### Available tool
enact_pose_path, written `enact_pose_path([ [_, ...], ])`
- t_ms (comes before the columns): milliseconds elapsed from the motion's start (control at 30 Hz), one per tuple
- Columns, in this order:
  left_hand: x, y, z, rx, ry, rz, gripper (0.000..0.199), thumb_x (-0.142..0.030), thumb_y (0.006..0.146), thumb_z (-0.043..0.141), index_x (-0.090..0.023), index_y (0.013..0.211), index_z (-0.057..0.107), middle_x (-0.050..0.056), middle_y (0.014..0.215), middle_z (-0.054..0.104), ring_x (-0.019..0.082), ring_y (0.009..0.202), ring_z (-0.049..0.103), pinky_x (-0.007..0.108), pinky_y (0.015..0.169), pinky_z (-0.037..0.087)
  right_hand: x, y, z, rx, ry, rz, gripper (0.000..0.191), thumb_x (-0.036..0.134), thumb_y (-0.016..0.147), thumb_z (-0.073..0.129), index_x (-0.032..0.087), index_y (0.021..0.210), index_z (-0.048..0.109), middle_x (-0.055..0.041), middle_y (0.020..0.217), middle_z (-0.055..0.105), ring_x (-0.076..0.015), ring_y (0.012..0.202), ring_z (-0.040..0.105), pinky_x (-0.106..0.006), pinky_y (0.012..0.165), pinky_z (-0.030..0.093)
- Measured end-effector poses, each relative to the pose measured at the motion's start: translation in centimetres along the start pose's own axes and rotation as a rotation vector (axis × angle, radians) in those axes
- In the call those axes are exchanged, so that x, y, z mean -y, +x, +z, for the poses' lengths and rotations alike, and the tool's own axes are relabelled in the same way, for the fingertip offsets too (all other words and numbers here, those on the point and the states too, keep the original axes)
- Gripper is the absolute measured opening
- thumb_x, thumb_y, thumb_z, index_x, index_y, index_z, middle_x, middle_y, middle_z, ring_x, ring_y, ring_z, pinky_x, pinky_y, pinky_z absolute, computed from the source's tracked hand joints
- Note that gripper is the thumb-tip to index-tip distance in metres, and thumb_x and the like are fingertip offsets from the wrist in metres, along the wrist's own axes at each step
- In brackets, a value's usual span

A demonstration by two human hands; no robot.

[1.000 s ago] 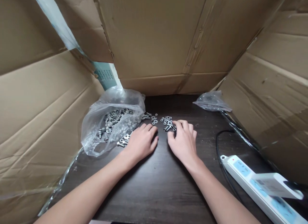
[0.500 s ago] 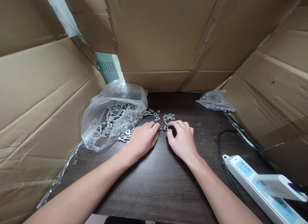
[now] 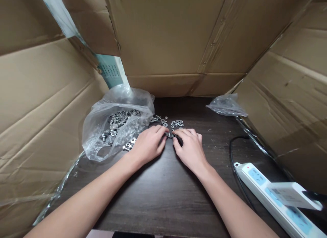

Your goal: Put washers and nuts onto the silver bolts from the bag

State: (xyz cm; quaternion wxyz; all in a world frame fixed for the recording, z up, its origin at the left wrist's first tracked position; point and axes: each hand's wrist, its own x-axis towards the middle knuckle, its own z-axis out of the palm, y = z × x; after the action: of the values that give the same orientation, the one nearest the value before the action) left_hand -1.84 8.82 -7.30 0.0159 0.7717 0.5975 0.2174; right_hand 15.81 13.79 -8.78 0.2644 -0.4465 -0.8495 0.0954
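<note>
Small silver bolts (image 3: 169,135) stand or lie close together on the dark table between my two hands. My left hand (image 3: 150,142) is curled, thumb and fingertips closed around a bolt mostly hidden by them. From the other side, my right hand (image 3: 189,146) pinches a bolt between thumb and forefinger, low over the tabletop. Just beyond the fingertips lies a small group of nuts and washers (image 3: 177,123). More washers and bolts (image 3: 163,122) lie to its left. Beside my left wrist are further bolts and nuts (image 3: 129,145), partly covered by the hand.
An open clear plastic bag (image 3: 92,129) full of metal fasteners stands at left. A smaller clear bag (image 3: 227,105) lies at back right. A white power strip (image 3: 263,190) with a plug and black cable (image 3: 231,152) occupies the right. Cardboard walls (image 3: 173,33) surround the table.
My hands have come nearer each other, the fingertips now closing in around the bolts between them. The whole view has shifted slightly.
</note>
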Motion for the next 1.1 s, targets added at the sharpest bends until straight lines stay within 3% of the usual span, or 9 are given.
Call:
enact_pose_path([
  [133,0.4,0.2,0.1,-0.028,0.103,-0.018,0.033,-0.026,0.099,0.046,-0.016,0.129,0.054,0.008,0.130,0.063,0.026,0.118,0.055,0.043,0.097,0.045,0.1,-0.1,0.0,0.001,0.019,-0.027,0.018,0.017,0.091,0.060,0.021,0.102,0.073,-0.0027,0.110,0.072,-0.0252,0.106,0.055,-0.040,0.088,0.034],
  [333,0.1,0.2,0.9,0.056,0.112,0.000,0.048,-0.024,0.099,0.043,-0.016,0.146,0.042,0.010,0.145,0.055,0.028,0.133,0.045,0.053,0.110,0.028,0.5,0.0,-0.1,0.036,0.022,-0.056,0.019,0.014,0.089,0.058,0.020,0.100,0.072,-0.0051,0.105,0.071,-0.0246,0.100,0.056,-0.038,0.087,0.035],
  [467,-0.1,0.2,0.8,0.069,0.104,-0.013,0.049,-0.021,0.099,0.040,-0.015,0.148,0.041,0.010,0.141,0.058,0.029,0.134,0.044,0.055,0.112,0.024,0.5,0.0,-0.3,0.047,0.034,-0.061,0.018,0.013,0.088,0.057,0.020,0.097,0.071,-0.0055,0.103,0.071,-0.0247,0.098,0.056,-0.037,0.085,0.036],
  [633,0.3,0.1,0.2,0.098,0.024,0.031,0.046,-0.012,0.097,0.035,-0.017,0.140,0.050,0.009,0.129,0.065,0.024,0.126,0.051,0.050,0.111,0.027,0.5,0.0,-0.4,0.043,0.082,-0.061,0.017,0.008,0.083,0.056,0.019,0.087,0.067,-0.0040,0.097,0.070,-0.0227,0.094,0.056,-0.036,0.084,0.036],
  [800,0.4,0.4,0.2,0.044,0.066,-0.023,0.043,-0.022,0.099,0.041,-0.017,0.141,0.050,0.010,0.139,0.059,0.026,0.128,0.050,0.053,0.112,0.026,0.8,0.0,-0.4,0.051,0.093,-0.061,0.015,0.008,0.081,0.053,0.019,0.080,0.063,-0.0038,0.090,0.068,-0.0224,0.092,0.055,-0.036,0.084,0.035],
  [967,-0.1,0.5,0.5,0.091,0.097,-0.014,0.055,-0.021,0.096,0.041,-0.014,0.150,0.039,0.012,0.145,0.055,0.029,0.138,0.042,0.061,0.118,0.013,1.1,-0.1,-0.5,0.031,0.079,-0.044,0.018,0.011,0.082,0.052,0.018,0.093,0.065,-0.0057,0.098,0.068,-0.0233,0.096,0.055,-0.037,0.087,0.036],
  [1100,0.0,0.4,0.3,0.091,0.075,0.013,0.057,-0.011,0.090,0.041,-0.014,0.148,0.041,0.012,0.133,0.062,0.026,0.130,0.050,0.058,0.119,0.015,0.8,-0.1,-0.5,0.055,0.057,0.010,0.025,0.015,0.084,0.053,0.018,0.103,0.069,-0.0076,0.106,0.068,-0.0259,0.103,0.054,-0.040,0.090,0.036],
])
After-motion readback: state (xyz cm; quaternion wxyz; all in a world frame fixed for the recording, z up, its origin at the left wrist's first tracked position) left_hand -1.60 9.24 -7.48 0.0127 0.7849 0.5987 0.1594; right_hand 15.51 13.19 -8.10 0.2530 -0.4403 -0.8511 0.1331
